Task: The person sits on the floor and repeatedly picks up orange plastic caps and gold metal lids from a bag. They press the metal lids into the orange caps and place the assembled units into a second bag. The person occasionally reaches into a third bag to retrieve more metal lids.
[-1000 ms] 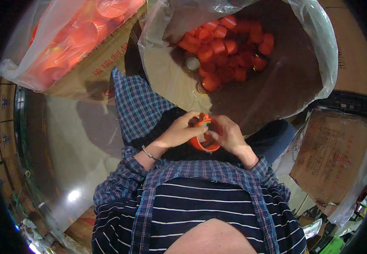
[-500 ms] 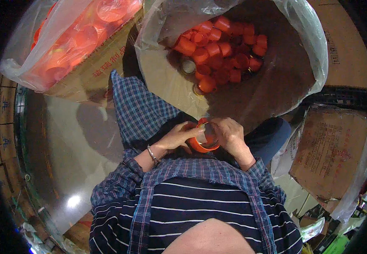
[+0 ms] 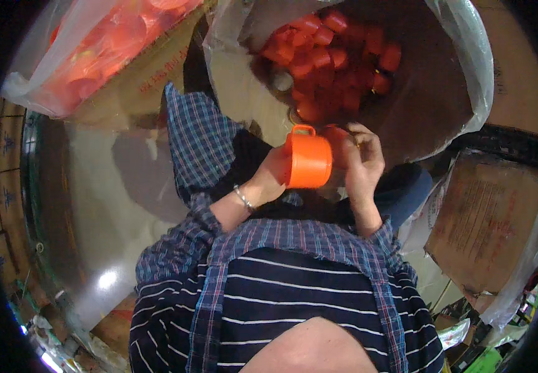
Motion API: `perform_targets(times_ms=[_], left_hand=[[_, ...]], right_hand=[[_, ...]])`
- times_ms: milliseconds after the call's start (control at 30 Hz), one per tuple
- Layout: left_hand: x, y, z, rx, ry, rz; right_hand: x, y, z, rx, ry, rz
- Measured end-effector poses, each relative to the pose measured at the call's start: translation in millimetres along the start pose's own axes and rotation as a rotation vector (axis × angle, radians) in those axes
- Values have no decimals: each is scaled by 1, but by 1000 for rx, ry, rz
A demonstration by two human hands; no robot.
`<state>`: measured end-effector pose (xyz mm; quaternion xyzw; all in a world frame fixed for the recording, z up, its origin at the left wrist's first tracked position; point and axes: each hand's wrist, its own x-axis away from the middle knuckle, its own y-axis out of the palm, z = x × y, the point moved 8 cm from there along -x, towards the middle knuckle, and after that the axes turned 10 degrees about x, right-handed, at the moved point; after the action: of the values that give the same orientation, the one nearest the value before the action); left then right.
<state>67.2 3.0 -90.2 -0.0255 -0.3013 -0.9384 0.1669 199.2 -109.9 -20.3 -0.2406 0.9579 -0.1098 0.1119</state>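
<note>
My left hand (image 3: 272, 176) is closed round one end of an orange plastic cup (image 3: 310, 163), held on its side above my lap. The cup's loop handle points away from me, and its smooth side wall faces up. Just right of the cup is my right hand (image 3: 365, 163), its fingers partly curled and blurred. A dark reddish shape lies between those fingers and the cup; I cannot make out whether the hand holds it. Beyond both hands, several red-orange cups (image 3: 320, 57) lie heaped in a big bag lined with clear plastic (image 3: 479, 74).
Another clear plastic bag (image 3: 23, 87) of orange pieces bulges from a cardboard box (image 3: 151, 81) at the far left. A brown carton (image 3: 483, 227) stands at the right. Plaid cloth (image 3: 197, 140) covers my left leg. Glossy floor (image 3: 104, 242) shows at the left.
Both hands have moved away from me, toward the bag. The cup has tipped onto its side, hiding its opening and the clear piece seen in it. My right hand has come off the cup's rim.
</note>
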Motion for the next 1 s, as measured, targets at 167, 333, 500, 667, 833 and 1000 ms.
perform_targets(times_ms=[167, 333, 500, 667, 833, 1000], left_hand=[[5, 25, 26, -496, 252, -82], [21, 40, 35, -624, 392, -201], [20, 33, 25, -342, 266, -235], [22, 36, 33, -544, 285, -201], [17, 35, 41, -347, 243, -57], [16, 28, 39, -301, 216, -93]], right_hand=[[22, 46, -31, -275, -207, -258], [24, 47, -56, 40, -437, -316], [26, 50, -67, -15, -456, -315], [28, 49, -75, 154, -540, -288], [25, 52, -69, 68, -402, -308], [32, 52, -75, 210, -548, -281]])
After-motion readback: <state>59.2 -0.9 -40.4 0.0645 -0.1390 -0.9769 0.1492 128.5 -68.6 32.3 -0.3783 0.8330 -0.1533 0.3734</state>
